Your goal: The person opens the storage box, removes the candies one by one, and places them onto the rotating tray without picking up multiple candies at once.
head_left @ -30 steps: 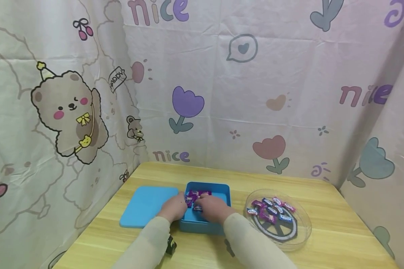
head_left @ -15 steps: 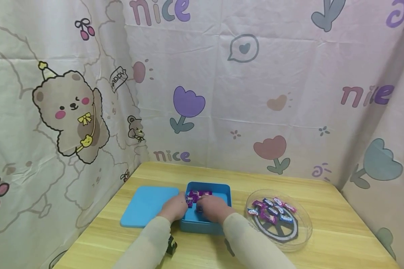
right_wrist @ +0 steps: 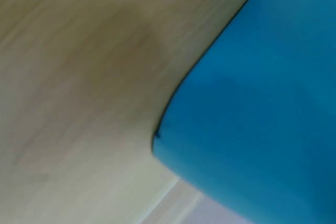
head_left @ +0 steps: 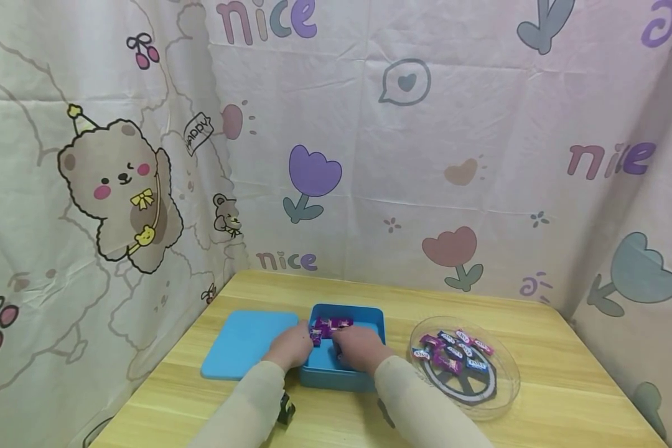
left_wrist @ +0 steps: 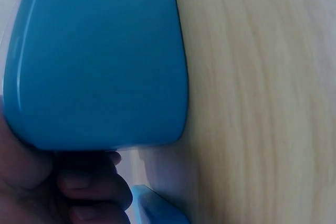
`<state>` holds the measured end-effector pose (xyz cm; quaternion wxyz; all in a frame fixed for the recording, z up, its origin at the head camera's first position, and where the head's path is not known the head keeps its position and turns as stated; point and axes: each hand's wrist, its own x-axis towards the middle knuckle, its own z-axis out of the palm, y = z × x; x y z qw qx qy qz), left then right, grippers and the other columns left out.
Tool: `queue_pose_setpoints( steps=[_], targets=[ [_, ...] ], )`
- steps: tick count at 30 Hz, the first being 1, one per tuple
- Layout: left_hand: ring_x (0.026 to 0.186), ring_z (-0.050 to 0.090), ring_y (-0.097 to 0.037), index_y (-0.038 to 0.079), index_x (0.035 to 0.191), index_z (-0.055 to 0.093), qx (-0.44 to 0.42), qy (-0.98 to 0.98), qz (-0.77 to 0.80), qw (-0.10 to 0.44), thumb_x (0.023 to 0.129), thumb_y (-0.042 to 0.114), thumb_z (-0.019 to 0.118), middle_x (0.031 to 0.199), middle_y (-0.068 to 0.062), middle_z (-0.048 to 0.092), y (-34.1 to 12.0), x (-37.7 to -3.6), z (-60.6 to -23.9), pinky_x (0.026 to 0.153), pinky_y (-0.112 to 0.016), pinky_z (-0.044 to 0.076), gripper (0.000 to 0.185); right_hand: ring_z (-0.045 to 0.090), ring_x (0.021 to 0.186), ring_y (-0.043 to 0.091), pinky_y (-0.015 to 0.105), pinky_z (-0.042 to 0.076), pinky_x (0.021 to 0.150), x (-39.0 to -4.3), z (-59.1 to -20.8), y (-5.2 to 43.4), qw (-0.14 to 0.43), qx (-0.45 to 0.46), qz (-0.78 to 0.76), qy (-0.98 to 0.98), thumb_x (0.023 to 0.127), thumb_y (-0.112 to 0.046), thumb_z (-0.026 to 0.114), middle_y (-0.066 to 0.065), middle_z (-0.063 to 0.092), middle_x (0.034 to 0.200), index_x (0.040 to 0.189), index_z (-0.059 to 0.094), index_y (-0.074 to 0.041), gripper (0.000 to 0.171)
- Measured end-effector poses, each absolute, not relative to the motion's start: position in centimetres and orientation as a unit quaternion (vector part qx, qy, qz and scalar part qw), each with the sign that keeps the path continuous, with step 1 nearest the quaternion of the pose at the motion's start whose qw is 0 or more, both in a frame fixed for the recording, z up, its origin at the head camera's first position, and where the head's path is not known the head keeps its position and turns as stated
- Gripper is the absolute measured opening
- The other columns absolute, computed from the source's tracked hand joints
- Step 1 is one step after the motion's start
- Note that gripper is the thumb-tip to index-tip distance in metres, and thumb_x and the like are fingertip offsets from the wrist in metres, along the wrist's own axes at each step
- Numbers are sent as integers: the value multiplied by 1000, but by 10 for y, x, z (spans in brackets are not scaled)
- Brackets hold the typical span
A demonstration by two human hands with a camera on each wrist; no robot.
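Note:
A blue box (head_left: 336,379) stands uncovered on the table, with several purple-wrapped candies (head_left: 326,325) grouped at its far left inside. At the box's left side is my left hand (head_left: 291,344). Its thumb lies at the rim and its fingers curl against the outer wall (left_wrist: 100,77), holding the box. My right hand (head_left: 361,348) reaches inside from the right, pinching a dark-wrapped candy (head_left: 339,352) low over the floor of the box. Most of that candy is hidden by the fingers. In the right wrist view only the box's outer wall (right_wrist: 252,119) shows, no hand.
A flat blue lid (head_left: 249,345) lies left of the box. On the right, a round clear tray (head_left: 506,389) holds several blue, pink and purple candies (head_left: 453,351). A small black object (head_left: 285,409) sits by the left sleeve. A printed curtain hangs behind the table.
My right hand has shifted slightly to the right with the candy, which is now more covered by the fingers. The left hand stays at the box's side.

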<state>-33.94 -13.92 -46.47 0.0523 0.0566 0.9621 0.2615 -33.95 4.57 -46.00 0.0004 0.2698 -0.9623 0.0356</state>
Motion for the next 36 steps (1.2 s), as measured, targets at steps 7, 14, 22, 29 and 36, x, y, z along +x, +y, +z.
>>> queue_pose_setpoints(
  steps=[7,14,22,29,36],
  targets=[
    [103,58,-29,-6,142,47,60,963,259,49,101,9,47,134,-22,59,-138,-338,-463,99,-59,46,43,55,70,9,33,56,75,-335,-447,59,16,267,57,-962,93,-25,74,-11,60,77,93,66,-24,8],
    [131,50,-39,-6,148,42,49,962,265,49,101,8,46,145,-23,51,-138,-337,-462,106,-61,39,49,53,71,9,31,54,71,-330,-430,86,47,275,62,-958,89,-17,74,-11,59,80,96,65,-21,12],
    [135,46,-41,-5,151,39,40,958,278,55,102,9,44,148,-23,49,-139,-336,-461,108,-62,37,51,54,73,9,30,53,70,-318,-411,126,59,244,100,-963,88,-14,75,-13,57,82,95,63,-23,17],
    [134,46,-42,-6,150,40,47,959,274,52,101,9,45,147,-24,49,-140,-336,-462,108,-62,37,50,54,73,10,33,52,69,-307,-407,165,55,191,133,-971,84,-10,74,-12,58,82,99,63,-20,21],
    [136,44,-43,-8,149,39,54,960,269,48,101,8,45,148,-25,48,-141,-335,-462,109,-61,36,51,50,68,10,33,47,65,-294,-419,198,56,168,130,-976,84,-12,77,-13,53,74,92,61,-21,20]
  ],
)
